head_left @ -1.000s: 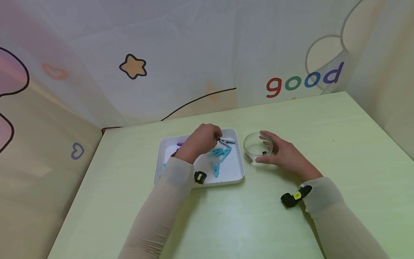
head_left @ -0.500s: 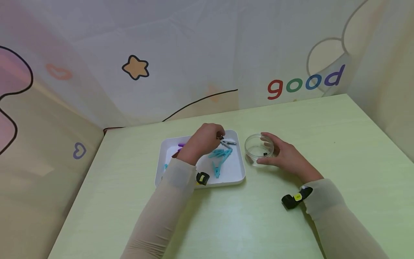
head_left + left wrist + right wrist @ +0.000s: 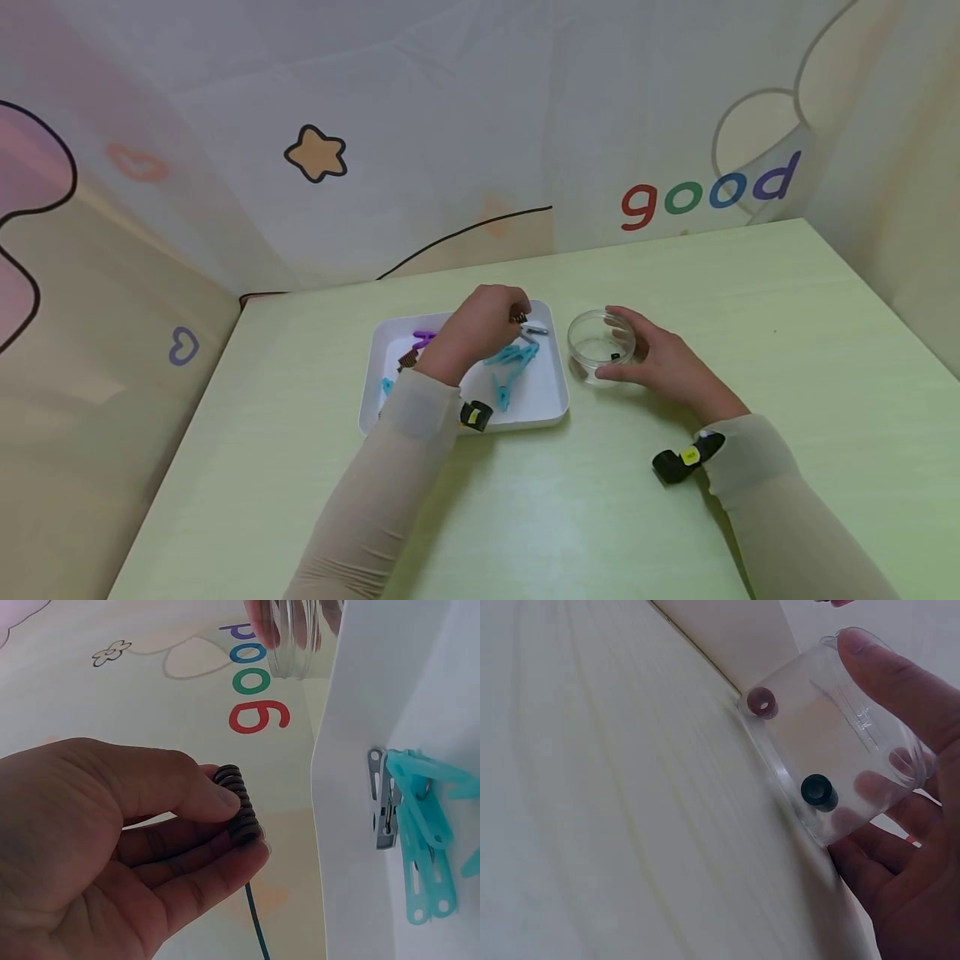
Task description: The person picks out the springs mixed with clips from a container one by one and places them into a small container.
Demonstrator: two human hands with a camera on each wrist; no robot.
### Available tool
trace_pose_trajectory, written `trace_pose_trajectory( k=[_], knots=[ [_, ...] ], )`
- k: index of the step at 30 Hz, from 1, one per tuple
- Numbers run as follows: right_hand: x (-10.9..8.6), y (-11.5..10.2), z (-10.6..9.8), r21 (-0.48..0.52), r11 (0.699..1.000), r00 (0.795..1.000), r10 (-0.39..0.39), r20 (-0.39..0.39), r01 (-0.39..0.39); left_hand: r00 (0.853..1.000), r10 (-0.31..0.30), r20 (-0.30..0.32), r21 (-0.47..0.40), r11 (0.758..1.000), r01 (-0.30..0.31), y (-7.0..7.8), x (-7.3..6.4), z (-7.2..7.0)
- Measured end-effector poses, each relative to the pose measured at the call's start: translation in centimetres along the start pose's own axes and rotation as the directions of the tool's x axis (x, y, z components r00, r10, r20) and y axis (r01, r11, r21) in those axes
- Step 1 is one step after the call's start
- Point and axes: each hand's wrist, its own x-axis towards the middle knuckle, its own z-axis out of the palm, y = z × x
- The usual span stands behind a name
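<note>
My left hand is over the far part of the white tray. Between thumb and fingers it pinches a dark coil spring, seen close up in the left wrist view. Light-blue clothespins and a grey clothespin lie in the tray just right of this hand. My right hand grips a clear round cup from its right side, thumb near and fingers behind. In the right wrist view, a dark green bead-like piece and a reddish-brown one sit at the cup's bottom.
The tray's left part holds a purple clothespin, a brown coil spring and a blue piece, partly behind my left forearm. The light green table meets a printed cloth backdrop behind and at both sides.
My left hand has shifted slightly right with the spring, uncovering more of the purple clothespin and the brown spring. The right hand and cup stay in place.
</note>
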Motion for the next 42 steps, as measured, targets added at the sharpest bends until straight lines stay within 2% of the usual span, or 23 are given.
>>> trace_pose_trajectory(
  k=[10, 16, 24, 42],
  knots=[
    [0.1, 0.1, 0.0, 0.012, 1.0, 1.0, -0.001, -0.002, 0.001, 0.999, 0.04, -0.032, -0.007, 0.999, -0.04, 0.9, -0.5, 0.2],
    [0.1, 0.2, -0.1, 0.006, 1.0, 1.0, -0.005, -0.006, 0.005, 0.999, 0.039, -0.021, -0.026, 0.999, -0.039, 1.3, -0.5, 0.6],
    [0.0, 0.3, -0.1, 0.045, 0.999, 1.0, -0.004, 0.001, 0.004, 0.997, 0.073, -0.021, -0.048, 0.996, -0.074, 1.9, -0.6, 0.9],
    [-0.1, 0.4, 0.0, 0.051, 0.999, 1.0, -0.002, 0.003, 0.002, 0.992, 0.125, -0.017, -0.036, 0.991, -0.126, 3.1, -0.4, 1.7]
  ],
)
